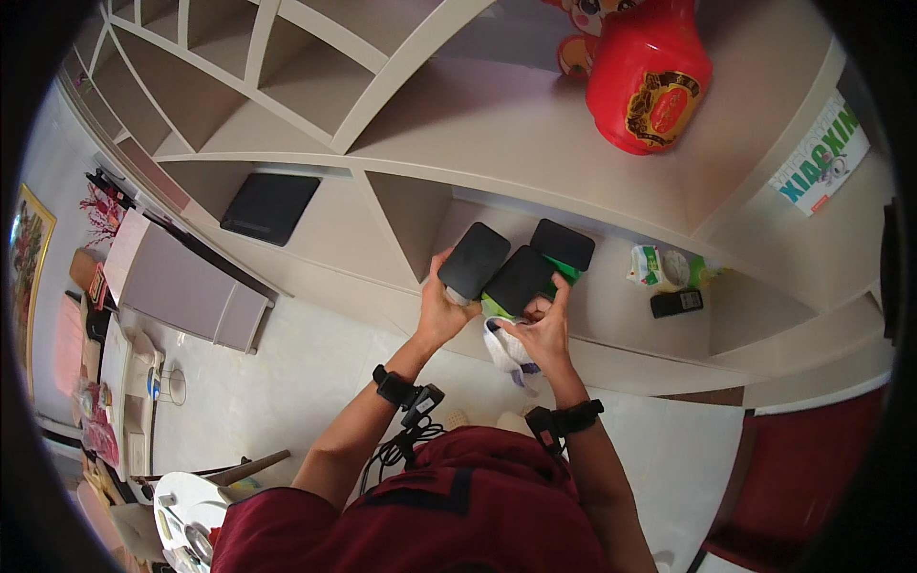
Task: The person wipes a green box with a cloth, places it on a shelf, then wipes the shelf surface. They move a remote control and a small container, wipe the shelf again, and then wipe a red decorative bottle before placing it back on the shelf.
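Observation:
My left hand (445, 306) grips a dark box with rounded corners (474, 261) along its left and lower edges. My right hand (546, 326) has its thumb and fingers at the lower right of a second black-topped box (521, 279), which shows some green at its side. A white cloth with dark trim (507, 347) hangs from under the fingers of the right hand. Just behind, a third black-topped box with a green side (564, 245) sits in the shelf compartment (609, 315). The boxes partly hide where the fingers close.
Right in the compartment lie a black handheld device (676, 304), a white-green packet (645, 265) and a roundish pale item (675, 268). A black flat case (271, 208) lies in the left compartment. A big red jar (650, 79) stands on the shelf above, beside a printed bag (822, 161).

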`<state>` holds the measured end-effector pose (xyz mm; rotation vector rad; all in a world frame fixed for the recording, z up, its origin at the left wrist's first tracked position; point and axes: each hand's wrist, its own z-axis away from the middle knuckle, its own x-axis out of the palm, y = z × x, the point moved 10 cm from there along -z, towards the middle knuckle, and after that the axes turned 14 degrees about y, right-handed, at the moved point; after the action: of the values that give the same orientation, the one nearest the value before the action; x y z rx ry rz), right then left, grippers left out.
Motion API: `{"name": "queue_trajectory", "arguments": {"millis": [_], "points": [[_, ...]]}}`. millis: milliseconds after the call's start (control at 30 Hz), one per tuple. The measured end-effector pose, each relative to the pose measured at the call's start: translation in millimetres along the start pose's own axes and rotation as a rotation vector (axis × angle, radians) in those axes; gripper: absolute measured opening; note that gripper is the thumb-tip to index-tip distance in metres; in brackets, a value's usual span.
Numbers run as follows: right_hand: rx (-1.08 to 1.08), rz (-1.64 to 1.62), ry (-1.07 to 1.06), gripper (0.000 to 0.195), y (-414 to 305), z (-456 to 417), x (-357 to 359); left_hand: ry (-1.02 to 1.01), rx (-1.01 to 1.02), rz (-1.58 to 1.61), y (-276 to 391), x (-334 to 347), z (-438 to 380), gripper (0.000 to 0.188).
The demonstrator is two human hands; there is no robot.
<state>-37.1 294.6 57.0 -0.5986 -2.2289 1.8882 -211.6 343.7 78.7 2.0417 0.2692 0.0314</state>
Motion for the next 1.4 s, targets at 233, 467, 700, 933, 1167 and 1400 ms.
{"name": "queue_trajectory", "arguments": {"millis": [233, 467, 700, 933, 1167, 1400], "points": [[-0.065, 0.168, 0.087, 0.1, 4.0, -17.2, -4.2, -0.118, -0.299, 0.309, -35.1, 21.5, -16.3, 0.074], [-0.106, 0.404, 0.161, 0.101, -5.5, -14.3, -15.8, -0.066, -0.47, 0.194, -55.3, 5.5, -17.0, 0.072], [-0.25, 0.588, 0.164, 0.092, -44.5, -19.7, -39.9, -0.099, -0.509, 0.206, -55.5, 6.4, -10.5, 0.072], [-0.482, 0.613, -0.134, 0.085, -99.0, -28.7, -19.8, -0.111, -0.345, -0.004, -69.3, 0.7, -16.3, 0.078], [-0.5, 0.888, -0.491, 0.085, -102.2, -38.8, 19.4, 0.033, 0.078, -0.33, 23.7, -13.8, 0.3, 0.084], [-0.671, 0.956, -0.553, 0.078, -95.5, -39.2, 34.5, -0.126, 0.419, -0.671, 75.8, 6.4, -8.6, 0.085]]}}
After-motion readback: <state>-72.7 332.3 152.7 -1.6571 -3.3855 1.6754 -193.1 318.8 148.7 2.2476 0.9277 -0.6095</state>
